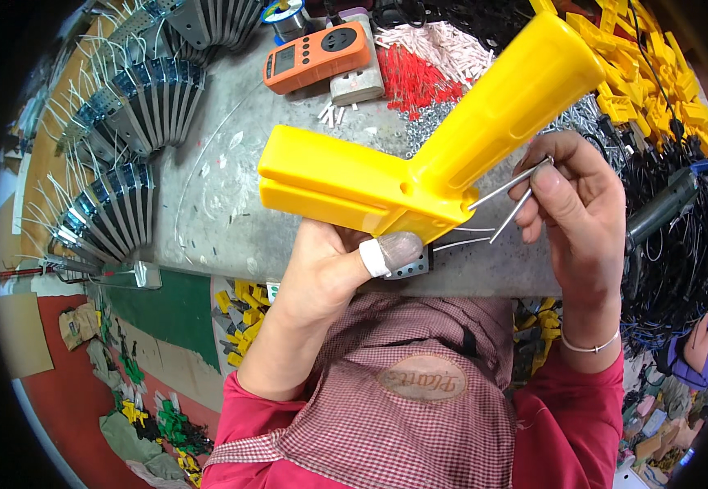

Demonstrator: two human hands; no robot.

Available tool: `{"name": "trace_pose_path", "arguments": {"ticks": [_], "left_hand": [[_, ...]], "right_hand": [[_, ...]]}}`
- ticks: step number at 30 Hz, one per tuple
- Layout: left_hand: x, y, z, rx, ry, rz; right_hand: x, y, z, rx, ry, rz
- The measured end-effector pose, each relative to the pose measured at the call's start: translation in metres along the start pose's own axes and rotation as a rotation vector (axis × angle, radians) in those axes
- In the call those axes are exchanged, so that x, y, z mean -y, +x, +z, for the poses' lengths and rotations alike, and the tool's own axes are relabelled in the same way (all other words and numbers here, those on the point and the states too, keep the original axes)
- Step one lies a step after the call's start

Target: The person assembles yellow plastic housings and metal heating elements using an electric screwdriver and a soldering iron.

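My left hand (333,269) is closed round the lower side of a yellow plastic housing (443,138), shaped like a pistol grip with a two-ridged block at its left end. A pale wrap and grey covering show on that thumb. Fingertips of my right hand (574,200) pinch thin metal pins (510,182); one points at the housing's lower right corner, by a small hole, and another slants down to the left. Under the housing a perforated metal plate (416,267) partly shows, with two white wires (461,243) running out to the right. The fingers under the housing are hidden.
Dark metal plates with white wires (113,204) stand in rows at left. An orange meter (317,59), a solder spool (287,18), red parts (415,77) and white sleeves (443,45) lie at the back. Yellow housings (655,65) and black cables (663,269) are heaped at right.
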State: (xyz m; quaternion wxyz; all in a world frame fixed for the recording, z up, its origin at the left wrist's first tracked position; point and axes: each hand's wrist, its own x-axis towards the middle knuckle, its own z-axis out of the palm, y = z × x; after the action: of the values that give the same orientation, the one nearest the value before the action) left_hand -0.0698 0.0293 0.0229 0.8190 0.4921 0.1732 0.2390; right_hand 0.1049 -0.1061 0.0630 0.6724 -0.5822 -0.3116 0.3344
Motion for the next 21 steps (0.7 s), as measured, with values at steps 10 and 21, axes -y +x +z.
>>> {"name": "trace_pose_path", "arguments": {"ticks": [10, 21], "left_hand": [[0.010, -0.004, 0.007, -0.101, 0.475, 0.251], [0.019, -0.010, 0.003, -0.056, 0.509, 0.239]], "right_hand": [[0.005, -0.004, 0.009, -0.030, -0.177, -0.048], [-0.001, -0.004, 0.006, 0.122, -0.492, -0.034]]}}
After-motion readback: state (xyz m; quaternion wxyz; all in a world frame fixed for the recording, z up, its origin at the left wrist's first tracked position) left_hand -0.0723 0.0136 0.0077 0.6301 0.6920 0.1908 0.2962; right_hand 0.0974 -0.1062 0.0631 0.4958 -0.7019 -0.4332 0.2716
